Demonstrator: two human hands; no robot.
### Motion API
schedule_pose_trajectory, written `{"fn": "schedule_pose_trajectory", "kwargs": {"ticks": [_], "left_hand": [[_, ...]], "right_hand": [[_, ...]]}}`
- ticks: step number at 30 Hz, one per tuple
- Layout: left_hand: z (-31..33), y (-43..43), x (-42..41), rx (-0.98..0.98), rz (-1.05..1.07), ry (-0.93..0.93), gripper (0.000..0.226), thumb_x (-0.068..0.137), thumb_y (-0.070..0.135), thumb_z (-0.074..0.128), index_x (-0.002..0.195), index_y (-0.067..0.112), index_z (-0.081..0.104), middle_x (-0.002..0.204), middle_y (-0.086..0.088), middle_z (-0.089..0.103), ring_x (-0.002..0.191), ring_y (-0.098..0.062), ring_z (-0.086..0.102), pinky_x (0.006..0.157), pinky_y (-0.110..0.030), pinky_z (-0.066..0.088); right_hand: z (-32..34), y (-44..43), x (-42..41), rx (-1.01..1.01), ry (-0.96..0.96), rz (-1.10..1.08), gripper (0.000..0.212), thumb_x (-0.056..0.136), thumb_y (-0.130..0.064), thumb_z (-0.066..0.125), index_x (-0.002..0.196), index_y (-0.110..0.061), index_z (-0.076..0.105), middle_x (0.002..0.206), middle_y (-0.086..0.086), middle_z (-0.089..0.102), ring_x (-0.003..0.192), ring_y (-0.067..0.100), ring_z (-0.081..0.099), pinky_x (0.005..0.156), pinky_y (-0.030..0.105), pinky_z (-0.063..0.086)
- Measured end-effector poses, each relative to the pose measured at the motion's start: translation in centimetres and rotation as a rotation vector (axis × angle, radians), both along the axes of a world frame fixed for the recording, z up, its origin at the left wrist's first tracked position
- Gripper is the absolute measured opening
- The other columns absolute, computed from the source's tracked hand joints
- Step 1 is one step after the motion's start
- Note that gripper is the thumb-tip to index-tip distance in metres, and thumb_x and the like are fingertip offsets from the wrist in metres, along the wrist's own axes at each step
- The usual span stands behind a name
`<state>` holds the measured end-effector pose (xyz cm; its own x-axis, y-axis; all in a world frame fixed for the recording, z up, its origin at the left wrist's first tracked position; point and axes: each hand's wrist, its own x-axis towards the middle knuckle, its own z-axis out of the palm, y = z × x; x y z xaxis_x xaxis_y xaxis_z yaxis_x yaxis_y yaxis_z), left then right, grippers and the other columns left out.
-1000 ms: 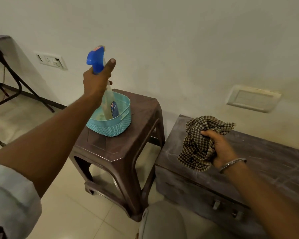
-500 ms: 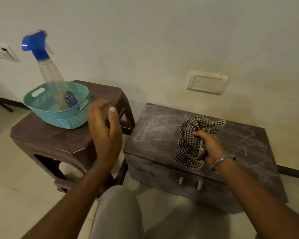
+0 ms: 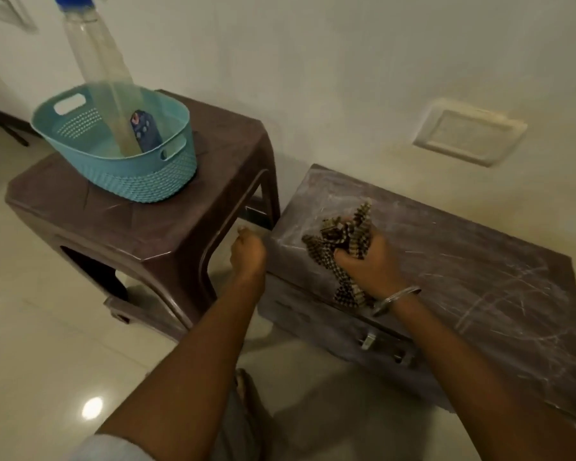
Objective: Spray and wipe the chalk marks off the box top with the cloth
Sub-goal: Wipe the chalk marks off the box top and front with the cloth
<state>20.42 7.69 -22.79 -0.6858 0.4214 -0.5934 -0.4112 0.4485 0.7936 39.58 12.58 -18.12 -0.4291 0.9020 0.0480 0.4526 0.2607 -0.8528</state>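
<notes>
Right hand (image 3: 368,261) fingers bunch the brown checked cloth (image 3: 341,251), now pressed down near the left front corner of the chalk-scuffed dark box top (image 3: 479,261). Left hand (image 3: 248,257), curled loosely and empty, has dropped beside the box's left edge.

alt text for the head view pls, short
Right hand presses a checked cloth onto the chalk-marked box top; the left hand hangs empty beside it. A spray bottle stands in a teal basket.
</notes>
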Motion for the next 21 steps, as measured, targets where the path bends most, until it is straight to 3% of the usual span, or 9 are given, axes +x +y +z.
{"fn": "schedule_pose_trajectory", "kwargs": {"ticks": [3, 4, 6, 7, 9, 12, 16, 19, 21], "left_hand": [[-0.9, 1.1, -0.9, 0.008, 0.087, -0.132, 0.062, 0.105, 0.048, 0.024, 0.143, 0.006, 0.049, 0.147, -0.016, 0.048, 0.131, -0.038, 0.048, 0.114, -0.048, 0.036], [-1.1, 1.3, -1.1, 0.007, 0.099, -0.138, 0.062, 0.105, 0.048, 0.024, 0.142, 0.005, 0.05, 0.148, -0.016, 0.048, 0.131, -0.038, 0.048, 0.113, -0.047, 0.036], [-1.5, 1.5, -1.3, 0.01, 0.114, -0.145, 0.062, 0.105, 0.048, 0.024, 0.142, 0.006, 0.05, 0.149, -0.017, 0.047, 0.132, -0.037, 0.047, 0.113, -0.047, 0.036], [-1.5, 1.6, -1.5, 0.013, 0.118, -0.153, 0.062, 0.105, 0.048, 0.024, 0.142, 0.006, 0.051, 0.149, -0.016, 0.047, 0.132, -0.036, 0.047, 0.114, -0.047, 0.036], [-1.4, 1.7, -1.6, 0.01, 0.133, -0.154, 0.063, 0.104, 0.049, 0.025, 0.141, 0.007, 0.051, 0.148, -0.016, 0.048, 0.131, -0.036, 0.048, 0.113, -0.045, 0.037], [-1.6, 2.0, -1.3, 0.006, 0.143, -0.151, 0.064, 0.104, 0.049, 0.024, 0.14, 0.005, 0.052, 0.145, -0.016, 0.051, 0.128, -0.035, 0.051, 0.112, -0.045, 0.039], [-1.8, 2.2, -0.6, 0.0, 0.092, -0.125, 0.063, 0.105, 0.047, 0.023, 0.14, 0.003, 0.051, 0.144, -0.017, 0.052, 0.129, -0.036, 0.051, 0.112, -0.045, 0.038], [-2.2, 2.0, -0.6, -0.036, 0.038, -0.064, 0.059, 0.107, 0.042, 0.022, 0.137, 0.003, 0.053, 0.14, -0.018, 0.055, 0.127, -0.036, 0.052, 0.111, -0.046, 0.039], [-2.8, 1.5, -1.0, -0.083, 0.013, -0.027, 0.055, 0.107, 0.038, 0.025, 0.133, 0.002, 0.057, 0.136, -0.02, 0.058, 0.122, -0.037, 0.055, 0.107, -0.046, 0.043]], "right_hand": [[-0.5, 0.2, -3.4, -0.058, 0.019, 0.013, 0.032, 0.081, -0.016, 0.07, 0.107, -0.028, 0.057, 0.087, -0.01, 0.066, 0.075, 0.001, 0.063, 0.062, 0.013, 0.051], [-0.4, 0.2, -3.9, -0.189, 0.074, -0.057, 0.025, 0.082, -0.017, 0.069, 0.102, -0.027, 0.059, 0.085, -0.008, 0.068, 0.076, 0.004, 0.065, 0.061, 0.015, 0.052], [-0.2, 0.6, -4.3, -0.655, 0.322, -0.22, 0.011, 0.086, -0.019, 0.064, 0.096, -0.014, 0.065, 0.08, 0.002, 0.07, 0.074, 0.018, 0.068, 0.062, 0.024, 0.055], [-0.1, 0.8, -4.1, -0.874, 0.468, -0.262, 0.015, 0.088, -0.021, 0.06, 0.093, -0.008, 0.067, 0.076, 0.007, 0.07, 0.069, 0.022, 0.068, 0.061, 0.027, 0.056], [0.0, 1.0, -3.3, -1.112, 0.709, -0.258, 0.025, 0.091, -0.025, 0.05, 0.089, -0.004, 0.065, 0.071, 0.009, 0.068, 0.06, 0.023, 0.066, 0.059, 0.029, 0.057], [-0.8, 1.0, -2.7, -1.137, 0.873, -0.214, 0.034, 0.087, -0.027, 0.048, 0.105, -0.001, 0.06, 0.086, 0.014, 0.067, 0.074, 0.028, 0.066, 0.07, 0.039, 0.059], [-1.9, 0.4, -2.6, -1.186, 0.947, -0.178, 0.049, 0.08, -0.03, 0.051, 0.119, -0.001, 0.055, 0.105, 0.019, 0.062, 0.089, 0.034, 0.064, 0.084, 0.046, 0.054], [-1.7, 0.7, -2.8, -1.211, 0.905, -0.126, 0.044, 0.083, -0.026, 0.053, 0.119, -0.001, 0.053, 0.102, 0.018, 0.062, 0.079, 0.025, 0.066, 0.071, 0.032, 0.055], [-1.5, 1.1, -3.6, -0.995, 0.654, -0.169, 0.025, 0.085, -0.018, 0.06, 0.106, -0.005, 0.062, 0.09, 0.01, 0.065, 0.067, 0.017, 0.065, 0.061, 0.028, 0.054]]}}
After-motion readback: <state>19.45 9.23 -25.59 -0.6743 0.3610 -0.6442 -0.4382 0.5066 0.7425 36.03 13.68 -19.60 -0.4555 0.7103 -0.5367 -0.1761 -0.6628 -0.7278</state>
